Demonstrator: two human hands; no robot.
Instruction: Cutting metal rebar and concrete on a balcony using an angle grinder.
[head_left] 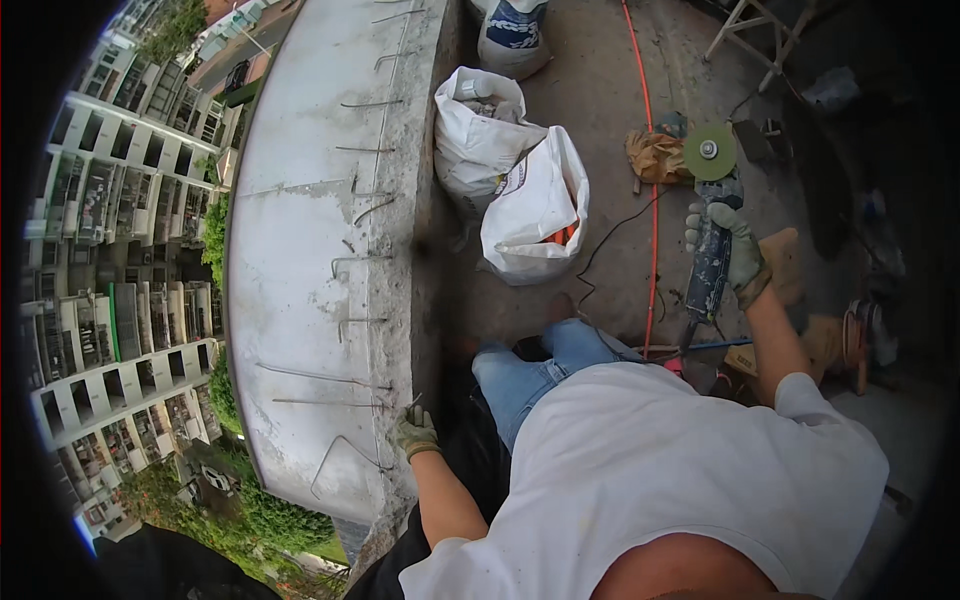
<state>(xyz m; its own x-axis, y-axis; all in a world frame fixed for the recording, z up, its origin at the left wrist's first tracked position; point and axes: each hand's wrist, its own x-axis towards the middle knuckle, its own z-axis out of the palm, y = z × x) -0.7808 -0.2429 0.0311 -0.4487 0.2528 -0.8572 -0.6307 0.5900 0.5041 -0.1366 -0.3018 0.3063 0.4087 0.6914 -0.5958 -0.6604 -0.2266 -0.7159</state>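
My right hand [735, 245], in a pale work glove, grips the dark, worn body of an angle grinder [709, 262]. A round green disc [722, 152] is fitted at the grinder's far end, held well away from the wall. On the left, my gloved left hand [416, 432] rests at the inner edge of a concrete parapet [300, 230]. Its fingers are closed around what looks like a thin steel rod, whose tip [416, 401] pokes out; the rest is hidden. Several bent steel rods [325, 375] stick out along the parapet top beside this hand.
White sacks of debris [530, 215] stand against the parapet's inner side. An orange-red hose [655, 250] and a black cord [605, 240] cross the floor. A brown bag [656, 157] lies by the disc, and a trestle [765, 35] stands far right. Beyond the parapet is a drop towards buildings.
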